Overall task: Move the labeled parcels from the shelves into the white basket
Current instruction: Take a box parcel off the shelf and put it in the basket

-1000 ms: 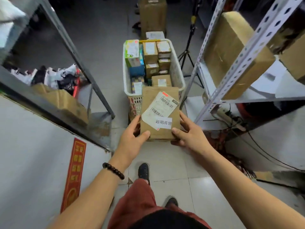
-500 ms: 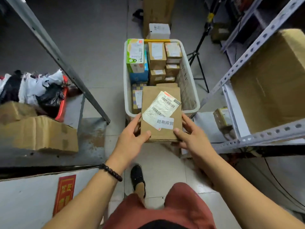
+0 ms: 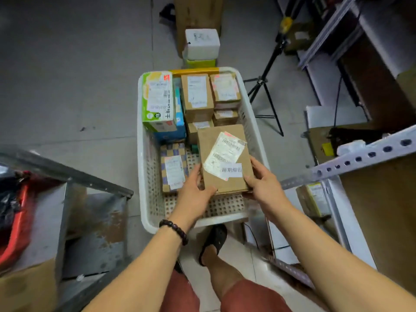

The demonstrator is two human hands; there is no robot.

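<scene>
A flat brown cardboard parcel [image 3: 222,140] with white shipping labels hangs over the near right part of the white basket [image 3: 144,176]. My left hand [image 3: 194,193] grips its near left corner and my right hand [image 3: 264,184] grips its right edge. The basket stands on the floor in front of me and holds several labelled parcels: a green and white carton [image 3: 157,100] at far left, brown boxes [image 3: 197,95] at the far end, and a checkered parcel [image 3: 173,167] beside my left hand. Its perforated bottom shows at the near end.
Metal shelves flank the aisle: a grey one [image 3: 67,174] at left, a white perforated one [image 3: 360,156] at right with a small labelled parcel [image 3: 314,199] on a low shelf. A tripod [image 3: 265,86] stands right of the basket. A white box [image 3: 201,43] sits beyond it.
I have stepped closer to the basket. The parcel has moved forward and down, from before the basket's near rim to inside its near right part, both hands still holding it.
</scene>
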